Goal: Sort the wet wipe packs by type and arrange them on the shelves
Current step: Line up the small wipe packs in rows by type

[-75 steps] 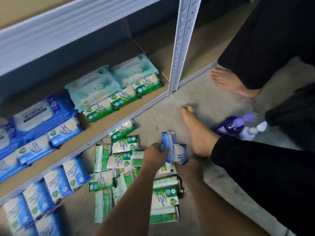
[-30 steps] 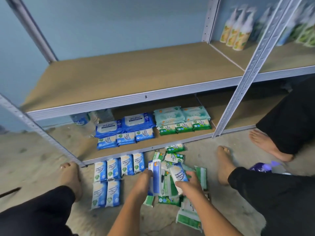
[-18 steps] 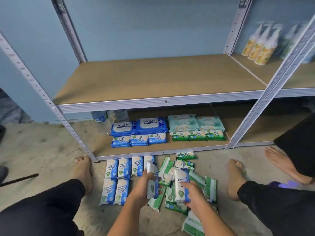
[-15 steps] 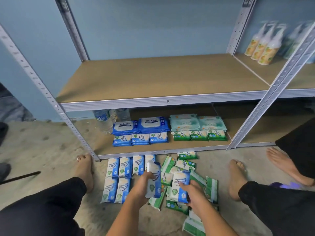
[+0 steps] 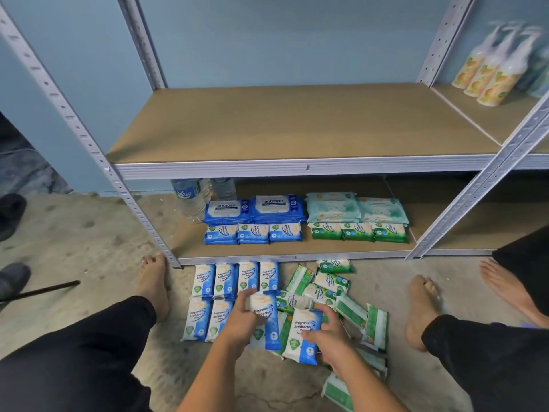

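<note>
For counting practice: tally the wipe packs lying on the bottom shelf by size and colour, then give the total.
Large blue packs: 2
Large pale green packs: 2
Small blue packs: 3
Small green packs: 3
Total on the bottom shelf: 10

Black long trousers (image 5: 74, 361), cuffs at ankles; bare feet (image 5: 153, 281); bare forearms (image 5: 208, 379).

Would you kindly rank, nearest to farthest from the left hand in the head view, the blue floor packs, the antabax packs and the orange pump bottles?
1. Blue floor packs, just left of the left hand.
2. Antabax packs, on the bottom shelf.
3. Orange pump bottles, upper shelf, far right.
</note>
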`<move>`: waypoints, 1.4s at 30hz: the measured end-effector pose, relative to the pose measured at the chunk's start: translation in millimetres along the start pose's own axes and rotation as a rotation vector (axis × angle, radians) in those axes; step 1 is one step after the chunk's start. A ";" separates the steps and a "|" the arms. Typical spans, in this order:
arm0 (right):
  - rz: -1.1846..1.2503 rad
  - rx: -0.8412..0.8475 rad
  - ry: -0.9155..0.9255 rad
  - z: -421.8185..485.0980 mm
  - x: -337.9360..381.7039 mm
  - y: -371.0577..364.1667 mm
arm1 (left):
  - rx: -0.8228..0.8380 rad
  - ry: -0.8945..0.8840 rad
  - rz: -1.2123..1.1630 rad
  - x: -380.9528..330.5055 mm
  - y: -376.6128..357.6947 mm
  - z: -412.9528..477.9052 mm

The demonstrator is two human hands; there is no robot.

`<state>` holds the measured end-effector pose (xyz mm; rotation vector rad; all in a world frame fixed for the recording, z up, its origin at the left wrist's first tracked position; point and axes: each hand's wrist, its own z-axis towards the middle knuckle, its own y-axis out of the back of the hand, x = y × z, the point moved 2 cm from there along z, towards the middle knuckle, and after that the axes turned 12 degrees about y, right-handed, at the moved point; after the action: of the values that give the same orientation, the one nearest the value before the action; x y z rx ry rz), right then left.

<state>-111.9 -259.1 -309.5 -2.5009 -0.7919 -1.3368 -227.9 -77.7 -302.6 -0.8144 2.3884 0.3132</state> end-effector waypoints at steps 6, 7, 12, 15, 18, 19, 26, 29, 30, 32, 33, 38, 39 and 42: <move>-0.123 0.079 -0.004 17.6 -13.4 -27.3 | -0.137 -0.009 0.125 5.0 21.5 28.2; -0.155 0.086 -0.002 22.6 -17.6 -31.9 | -0.173 -0.021 0.160 4.3 24.9 32.9; -0.275 0.104 0.021 56.8 -40.7 -50.8 | -0.261 -0.055 0.375 8.1 36.8 67.4; -0.364 0.138 0.029 76.5 -47.2 -63.8 | -0.326 -0.051 0.473 9.4 38.1 88.9; -0.532 0.248 0.048 92.5 -48.6 -78.7 | -0.406 -0.073 0.589 11.8 36.5 111.4; -0.566 0.274 0.045 99.6 -51.8 -82.4 | -0.420 -0.069 0.611 12.7 35.9 118.3; -0.670 0.328 -0.029 122.6 -75.4 -78.9 | -0.412 0.000 0.757 21.5 39.7 153.5; -0.699 0.284 -0.037 119.9 -85.8 -65.1 | -0.380 -0.010 0.779 24.7 37.1 158.0; -0.712 0.274 -0.036 117.8 -88.3 -61.1 | -0.378 -0.016 0.789 25.5 36.3 158.1; -0.731 0.240 -0.041 114.4 -91.0 -56.1 | -0.378 -0.023 0.828 27.5 35.5 157.9; -0.734 0.217 -0.041 113.2 -90.3 -55.9 | -0.379 -0.022 0.842 28.9 35.3 158.5; -0.666 0.169 0.033 119.2 -80.7 -69.8 | -0.402 -0.012 0.894 31.3 35.3 160.7; -0.642 0.171 0.054 122.3 -77.5 -74.3 | -0.404 -0.017 0.917 31.7 35.2 161.6; -0.616 0.202 0.104 133.7 -68.3 -88.0 | -0.392 -0.024 0.954 30.6 33.9 163.1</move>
<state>-95.1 -155.7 -448.4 -2.0844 -1.6677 -1.4401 -193.9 -1.9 -450.2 0.2561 2.5628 1.1698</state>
